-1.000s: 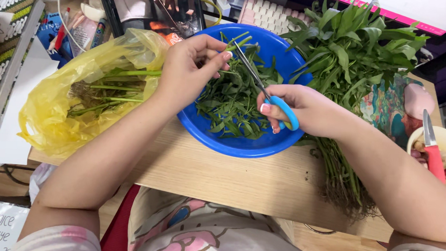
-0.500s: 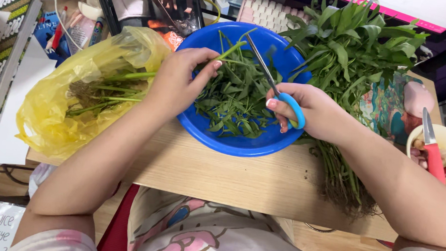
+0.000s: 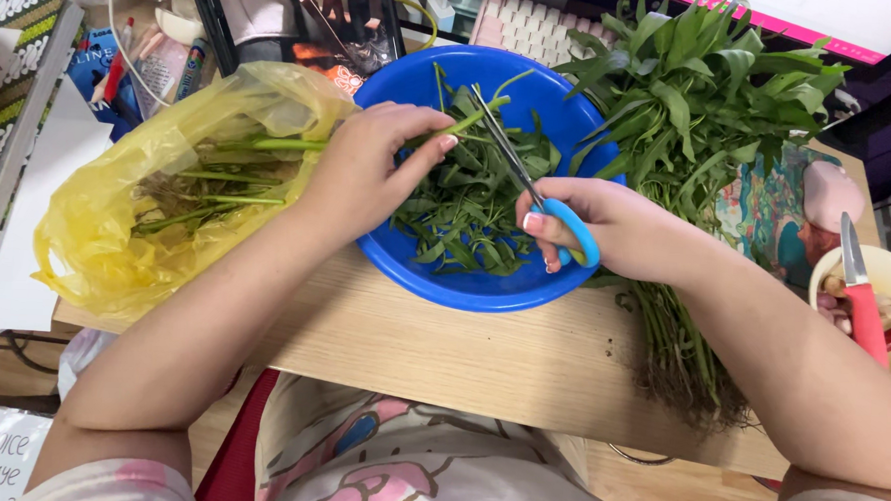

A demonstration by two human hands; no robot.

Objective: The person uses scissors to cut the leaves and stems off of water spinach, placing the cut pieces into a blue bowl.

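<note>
Left hand (image 3: pixel 369 167): fingers pinched on green stem (image 3: pixel 449 128) over blue bowl (image 3: pixel 464 286).
Right hand (image 3: pixel 617 228): closed around blue-handled scissors (image 3: pixel 529 184).
Bag: yellow plastic bag (image 3: pixel 116 236), crumpled, left of bowl.

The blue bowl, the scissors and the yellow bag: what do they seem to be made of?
The blue bowl looks like moulded plastic: even colour, smooth glossy rim. The scissors seem to have thin grey metal blades and blue handle loops, probably plastic. The yellow bag looks like thin plastic film: crinkled, shiny and see-through enough to show the stems inside.
</note>
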